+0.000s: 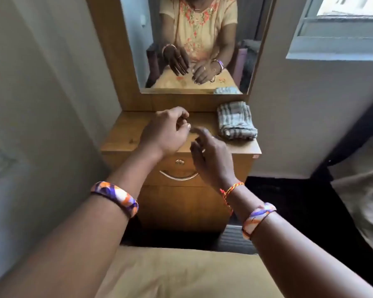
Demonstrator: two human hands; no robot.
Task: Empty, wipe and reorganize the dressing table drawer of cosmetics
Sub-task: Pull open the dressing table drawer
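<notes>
A wooden dressing table point(125, 138) stands in front of me. Its drawer point(172, 168), with a curved metal handle point(178, 177) and a small lock, is closed. A folded grey striped cloth point(236, 121) lies on the top at the back right. My left hand point(166, 132) hovers above the tabletop with loosely curled fingers and holds nothing that I can see. My right hand point(209, 158) hangs beside it over the table's front edge, fingers relaxed and spread. The two hands nearly touch. No cosmetics are in sight.
A mirror point(190, 44) in a wooden frame rises behind the table and reflects a seated person and both hands. A grey wall is close on the left, a window at the upper right, a bed at the right. A tan cushion point(181, 272) lies below my arms.
</notes>
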